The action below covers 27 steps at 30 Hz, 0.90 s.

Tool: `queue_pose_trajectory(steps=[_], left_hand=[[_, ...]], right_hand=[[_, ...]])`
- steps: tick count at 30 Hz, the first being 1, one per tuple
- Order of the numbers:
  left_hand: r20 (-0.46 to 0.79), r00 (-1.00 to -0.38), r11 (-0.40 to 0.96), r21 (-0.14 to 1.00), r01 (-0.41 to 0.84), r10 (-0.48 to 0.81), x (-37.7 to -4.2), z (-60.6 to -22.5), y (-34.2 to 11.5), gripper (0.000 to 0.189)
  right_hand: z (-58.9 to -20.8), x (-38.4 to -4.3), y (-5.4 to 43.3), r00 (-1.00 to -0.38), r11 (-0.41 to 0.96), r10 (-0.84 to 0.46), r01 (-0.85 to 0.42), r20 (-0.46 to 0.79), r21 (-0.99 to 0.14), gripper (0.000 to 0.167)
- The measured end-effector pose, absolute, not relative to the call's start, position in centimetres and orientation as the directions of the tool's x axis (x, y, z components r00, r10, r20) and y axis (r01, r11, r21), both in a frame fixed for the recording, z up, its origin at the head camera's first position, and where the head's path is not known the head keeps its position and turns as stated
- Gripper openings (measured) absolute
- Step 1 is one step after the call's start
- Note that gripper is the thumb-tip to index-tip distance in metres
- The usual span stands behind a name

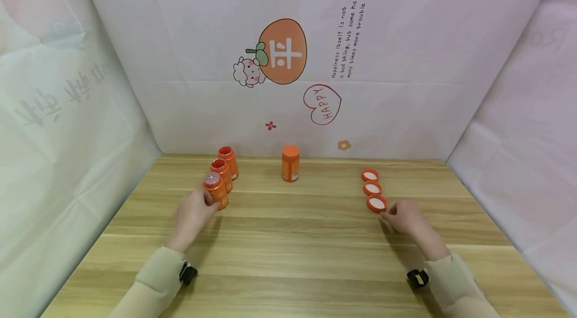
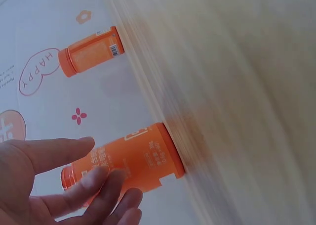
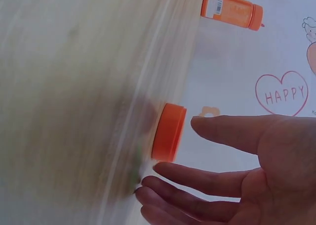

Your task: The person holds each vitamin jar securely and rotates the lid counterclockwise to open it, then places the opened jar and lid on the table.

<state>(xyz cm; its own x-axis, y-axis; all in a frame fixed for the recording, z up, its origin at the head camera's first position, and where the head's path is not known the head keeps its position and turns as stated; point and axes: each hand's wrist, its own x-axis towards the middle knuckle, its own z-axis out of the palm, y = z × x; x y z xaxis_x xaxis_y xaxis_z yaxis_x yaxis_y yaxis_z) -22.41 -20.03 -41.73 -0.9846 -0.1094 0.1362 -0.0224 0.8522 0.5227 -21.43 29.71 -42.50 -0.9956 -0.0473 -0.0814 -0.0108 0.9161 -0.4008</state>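
In the head view, three uncapped orange bottles stand in a slanting row at the left. The nearest bottle (image 1: 215, 192) has a speckled silvery top; the two behind it, the middle bottle (image 1: 222, 176) and the rear bottle (image 1: 229, 162), show open red mouths. My left hand (image 1: 194, 213) is at the nearest one, its thumb and loosely bent fingers spread around the orange side in the left wrist view. At the right, three orange caps lie with white liners facing up. My right hand (image 1: 405, 216) is beside the nearest cap (image 1: 376, 203), thumb and fingers apart around its edge.
A capped orange bottle (image 1: 290, 164) stands upright at the back middle of the wooden table (image 1: 288, 248). The middle cap (image 1: 372, 188) and rear cap (image 1: 370, 175) lie behind the nearest one. A printed white sheet (image 1: 194, 47) rises behind the table, with white sheets at both sides.
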Motion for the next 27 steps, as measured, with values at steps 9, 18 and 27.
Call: queue_pose_trajectory(steps=[9,18,27], left_hand=[[0.191,-0.982,0.886,0.457,0.079,-0.011,-22.2,-42.0,-18.7,0.016],[0.182,-0.983,0.871,0.478,0.111,0.025,-22.3,-42.3,-17.0,0.014],[0.123,-0.989,0.854,0.501,0.138,0.088,-23.1,-42.6,-15.3,0.033]], right_hand=[[-42.7,-21.0,28.8,-0.993,0.926,-0.101,-0.074,-0.056,-0.37,0.029],[-42.8,-20.8,26.6,-0.994,0.938,-0.114,-0.107,0.0,-0.329,0.025],[-43.2,-21.5,25.0,-0.99,0.927,-0.133,-0.139,0.042,-0.349,0.021]])
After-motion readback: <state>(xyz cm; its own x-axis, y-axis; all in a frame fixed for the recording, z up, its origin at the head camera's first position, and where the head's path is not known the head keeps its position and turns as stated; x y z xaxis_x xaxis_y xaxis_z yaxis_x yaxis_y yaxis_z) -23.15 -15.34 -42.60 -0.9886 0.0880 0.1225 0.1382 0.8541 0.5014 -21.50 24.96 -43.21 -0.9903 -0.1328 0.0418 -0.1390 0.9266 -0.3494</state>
